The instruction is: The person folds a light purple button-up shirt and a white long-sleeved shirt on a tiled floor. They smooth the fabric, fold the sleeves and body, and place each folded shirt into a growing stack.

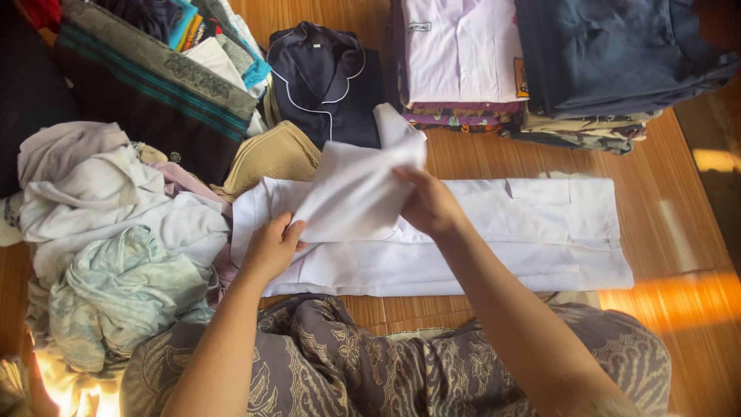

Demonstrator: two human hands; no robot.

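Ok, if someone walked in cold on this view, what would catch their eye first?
Probably the white shirt spread lengthwise across the wooden floor at the centre, with the left hand and right hand lifting a white part of it above it. Next, the loose heap of pale laundry at the left, against the neat folded stacks along the top right.

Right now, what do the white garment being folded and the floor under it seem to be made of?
The white garment looks like thin woven cloth, perhaps cotton or a blend: matte, with crisp creases, and the part lifted by the left hand and right hand drapes softly. The floor looks like wood or wood-look laminate: plank lines, grain and a slight sheen.
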